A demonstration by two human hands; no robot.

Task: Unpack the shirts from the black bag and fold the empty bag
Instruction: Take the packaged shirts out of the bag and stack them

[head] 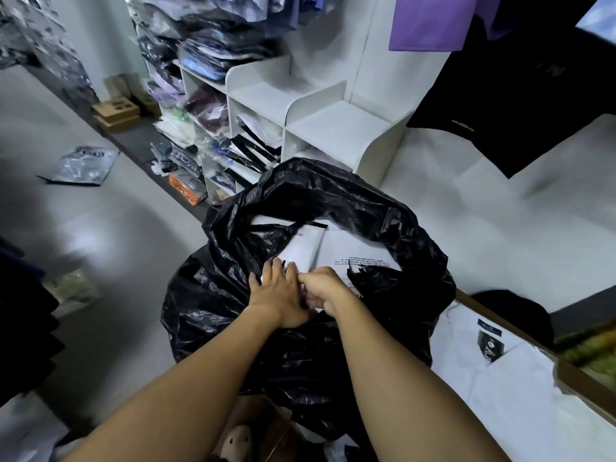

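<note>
White cubby shelves [300, 95] stand far behind the open black bag [333, 195]. Inside its mouth, my left hand [280, 295] rests flat-fingered on the packaged shirts [350, 248], and my right hand [321, 288] curls round their near edge.

right hand [321, 290] fingertips hidden | shirt packet [353, 248] print unreadable | shelf stacks [213, 51] blurred

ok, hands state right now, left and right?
Left hand: open, fingers laid flat on the packaged shirts in the black bag.
Right hand: fingers curled, gripping the edge of the packaged shirts.
</note>
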